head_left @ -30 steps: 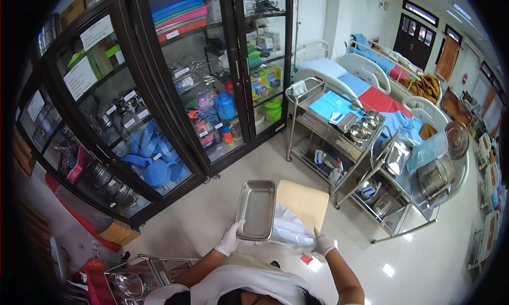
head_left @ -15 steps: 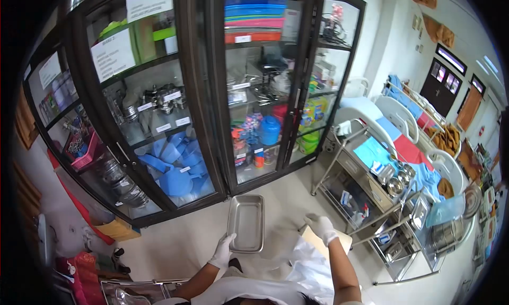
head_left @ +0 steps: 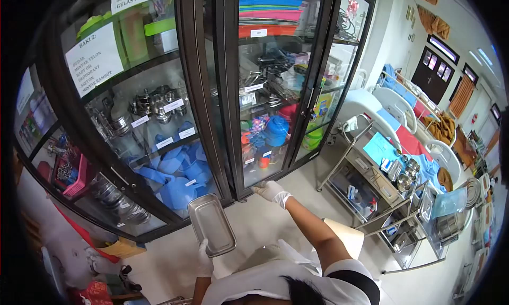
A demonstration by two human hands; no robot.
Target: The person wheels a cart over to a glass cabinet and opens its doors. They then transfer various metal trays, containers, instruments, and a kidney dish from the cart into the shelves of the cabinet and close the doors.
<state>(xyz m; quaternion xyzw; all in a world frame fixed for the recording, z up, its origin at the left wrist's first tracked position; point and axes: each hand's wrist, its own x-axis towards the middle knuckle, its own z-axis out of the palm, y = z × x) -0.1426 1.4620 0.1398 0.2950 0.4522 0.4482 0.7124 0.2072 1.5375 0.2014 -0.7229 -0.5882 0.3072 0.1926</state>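
My left hand (head_left: 204, 258), in a white glove, grips the lower edge of an empty steel tray (head_left: 212, 224), which is tilted in front of the cabinet. My right hand (head_left: 272, 192), also gloved, is stretched forward near the foot of the glass-door cabinet (head_left: 225, 146). Its fingers look partly bent and apart, with nothing seen in them. Blue plastic vessels (head_left: 177, 172) and steel ware (head_left: 159, 104) stand behind the glass. Below my right forearm are a pale board (head_left: 344, 238) and white sheeting (head_left: 294, 252).
A steel trolley (head_left: 360, 167) with bowls (head_left: 405, 182) and a blue cloth (head_left: 377, 147) stands at the right, next to a second trolley (head_left: 411, 246). Beds (head_left: 366, 106) are behind them. At the lower left lies a cardboard box (head_left: 123, 247).
The view has turned and come closer to the cabinets. My right hand has left the board and white sheeting and reached forward to the left. The tray has moved left and tilted in my left hand.
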